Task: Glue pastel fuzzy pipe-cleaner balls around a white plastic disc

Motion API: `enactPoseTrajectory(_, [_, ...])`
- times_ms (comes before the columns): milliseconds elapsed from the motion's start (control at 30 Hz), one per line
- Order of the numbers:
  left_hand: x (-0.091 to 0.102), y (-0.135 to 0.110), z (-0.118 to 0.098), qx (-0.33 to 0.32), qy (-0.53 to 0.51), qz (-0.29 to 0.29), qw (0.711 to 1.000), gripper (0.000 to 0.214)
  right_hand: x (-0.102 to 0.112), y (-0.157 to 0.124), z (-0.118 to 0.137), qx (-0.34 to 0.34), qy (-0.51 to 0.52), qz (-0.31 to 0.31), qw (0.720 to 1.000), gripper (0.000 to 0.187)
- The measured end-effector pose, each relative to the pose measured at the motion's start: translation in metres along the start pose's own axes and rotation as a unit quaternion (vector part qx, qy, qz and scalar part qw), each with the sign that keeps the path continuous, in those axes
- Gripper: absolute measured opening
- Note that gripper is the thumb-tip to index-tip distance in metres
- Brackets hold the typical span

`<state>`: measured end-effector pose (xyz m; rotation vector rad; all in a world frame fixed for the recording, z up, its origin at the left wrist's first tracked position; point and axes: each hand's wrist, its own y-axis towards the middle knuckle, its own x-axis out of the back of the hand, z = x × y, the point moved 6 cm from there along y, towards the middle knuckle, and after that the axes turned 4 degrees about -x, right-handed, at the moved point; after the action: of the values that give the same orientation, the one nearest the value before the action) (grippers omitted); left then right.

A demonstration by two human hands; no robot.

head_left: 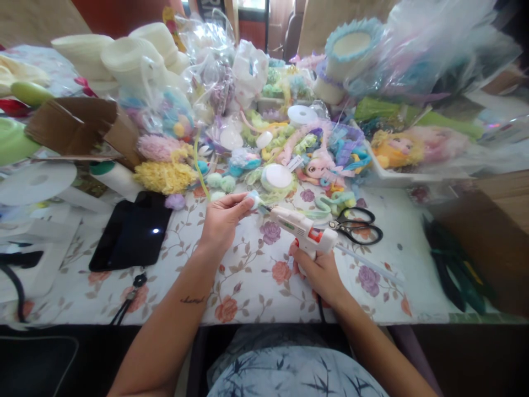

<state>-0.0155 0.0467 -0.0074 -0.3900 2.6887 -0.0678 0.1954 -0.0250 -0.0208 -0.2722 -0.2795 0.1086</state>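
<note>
The left hand (223, 218) has its grip pinched, thumb against fingers, on a small pale-blue and white piece (253, 197); the fingers cover much of it, so its full shape cannot be made out; it is held above the flower-printed table (248, 286), in front of the heap of craft parts. The right hand (320, 270) has its grip wrapped round the handle of a white hot-glue gun (300, 226), hiding most of that handle; a finger lies by the lower orange part, though whether it presses cannot be told; the nozzle points at the piece, very near it, and contact is unclear. A translucent glue stick (370, 263) juts from the gun's rear, its far end faint; a dark cord (320, 309) shows below the right hand and drops out of sight at the table's edge.

A yellow-green strip (199, 165) runs down to the left hand; whether it is held is hidden. Black-handled scissors (361, 225) lie just beyond the gun, which covers their blades; green-handled pliers (458, 275) at the right are smeared by blur; the cardboard box (502, 237) beside them is cut off by the frame; clear plastic bags (442, 49) above hide their contents.
</note>
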Motion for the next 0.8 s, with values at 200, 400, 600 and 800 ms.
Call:
enactPoseTrajectory(200, [0.0025, 0.0009, -0.0045, -0.004, -0.007, -0.017, 1.000, 0.027, 0.0008, -0.0003, -0.0017, 0.000, -0.008, -0.003, 1.000, 0.026])
enactPoseTrajectory(400, [0.0045, 0.0017, -0.0048, -0.013, -0.012, -0.019, 1.000, 0.028, 0.0008, 0.0004, -0.0013, 0.004, -0.013, -0.007, 1.000, 0.027])
enactPoseTrajectory(600, [0.0022, 0.0007, -0.0016, -0.007, -0.002, -0.003, 1.000, 0.026, 0.0003, -0.0003, -0.0018, -0.001, -0.001, -0.009, 1.000, 0.026])
enactPoseTrajectory(800, [-0.0030, -0.0019, 0.0006, -0.006, 0.009, 0.026, 1.000, 0.022, 0.0005, 0.0002, -0.0031, 0.001, -0.002, -0.008, 1.000, 0.027])
